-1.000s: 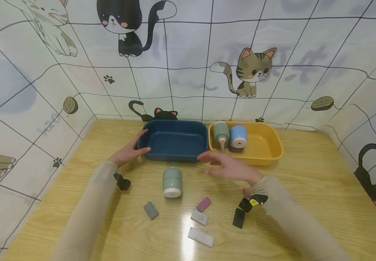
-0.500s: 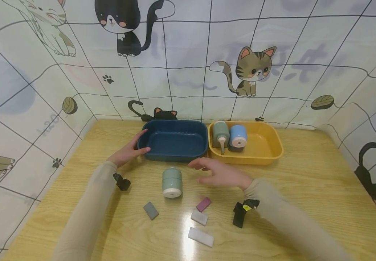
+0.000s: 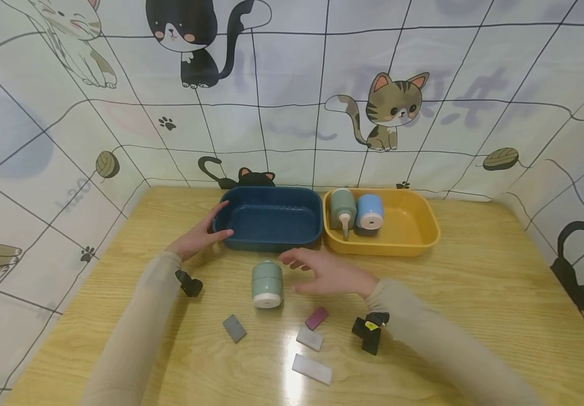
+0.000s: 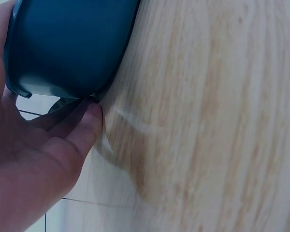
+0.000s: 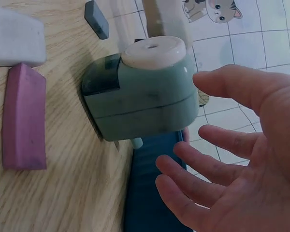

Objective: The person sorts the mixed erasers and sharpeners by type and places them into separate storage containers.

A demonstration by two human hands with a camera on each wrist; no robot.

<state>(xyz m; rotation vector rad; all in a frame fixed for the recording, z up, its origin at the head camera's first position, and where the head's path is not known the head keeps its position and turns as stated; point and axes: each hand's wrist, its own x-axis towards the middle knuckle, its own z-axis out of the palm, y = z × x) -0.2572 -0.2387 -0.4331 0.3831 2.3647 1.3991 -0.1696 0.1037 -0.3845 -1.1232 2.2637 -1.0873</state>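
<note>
A green pencil sharpener (image 3: 266, 281) with a white round front rests on the wooden table in front of the dark blue tray (image 3: 274, 246). My right hand (image 3: 331, 274) hovers just right of it. In the right wrist view, its fingers (image 5: 198, 193) spread toward the sharpener's body (image 5: 145, 104), holding nothing, with a gap between. My left hand (image 3: 195, 239) holds the left end of the tray, its thumb over the rim. In the left wrist view, other fingers (image 4: 89, 128) lie at the tray's lower edge.
A yellow tray (image 3: 414, 225) at right holds a second green sharpener (image 3: 343, 203) with a crank and a blue sharpener (image 3: 370, 210). Eraser-like blocks lie in front: grey (image 3: 234, 327), purple (image 3: 316, 318), white (image 3: 312, 368) and black (image 3: 371, 340). A cat-patterned backdrop (image 3: 292, 124) encloses the table.
My right hand has moved left and slightly nearer, from the yellow tray's front corner to beside the green sharpener. The left hand keeps its place on the blue tray.
</note>
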